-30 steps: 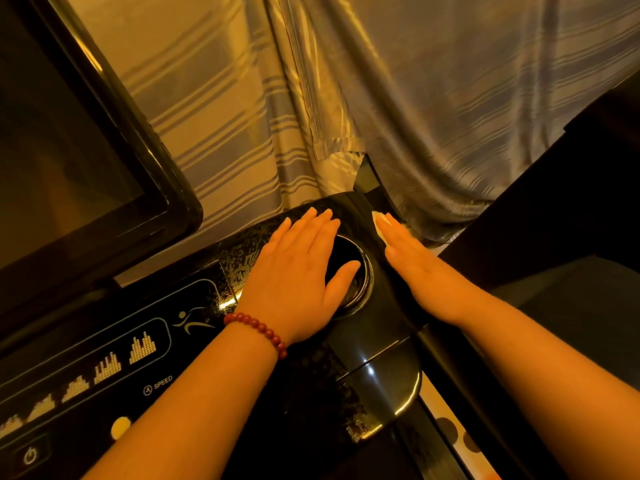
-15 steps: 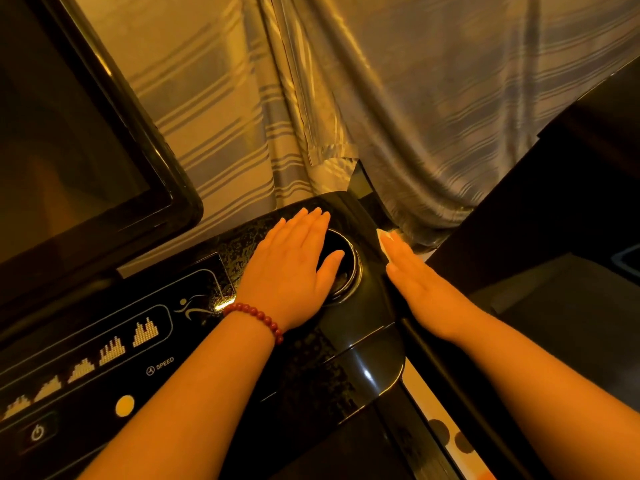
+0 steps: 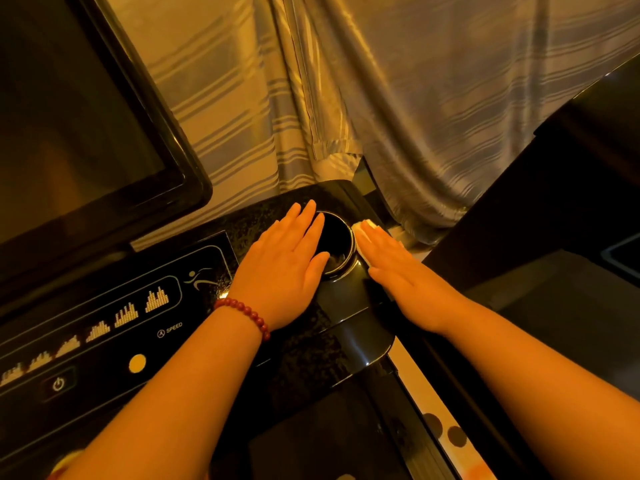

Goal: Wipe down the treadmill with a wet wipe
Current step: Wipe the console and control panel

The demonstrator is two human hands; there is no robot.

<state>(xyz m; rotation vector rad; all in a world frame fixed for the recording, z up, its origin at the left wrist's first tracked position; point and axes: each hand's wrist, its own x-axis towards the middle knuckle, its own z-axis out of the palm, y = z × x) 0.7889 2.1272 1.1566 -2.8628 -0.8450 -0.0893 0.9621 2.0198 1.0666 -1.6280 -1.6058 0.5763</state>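
The treadmill's glossy black console [image 3: 311, 344] fills the lower middle, with a round cup holder [image 3: 337, 242] near its right corner. My left hand [image 3: 287, 268], a red bead bracelet on its wrist, lies flat on the console just left of the cup holder, fingers straight. My right hand [image 3: 405, 275] lies flat on the console's right edge and presses a white wet wipe [image 3: 362, 233] under its fingers; only the wipe's front edge shows past the fingertips.
A dark screen [image 3: 79, 140] rises at the left above a control panel [image 3: 104, 323] with speed graphics, a yellow button and a power button. Striped curtains [image 3: 381, 98] hang behind. A dark surface [image 3: 554, 237] stands to the right. The side rail [image 3: 415, 427] runs down toward me.
My right hand with the wipe has slid in along the console's right edge, closer to the cup holder. My left hand has stayed flat beside the cup holder.
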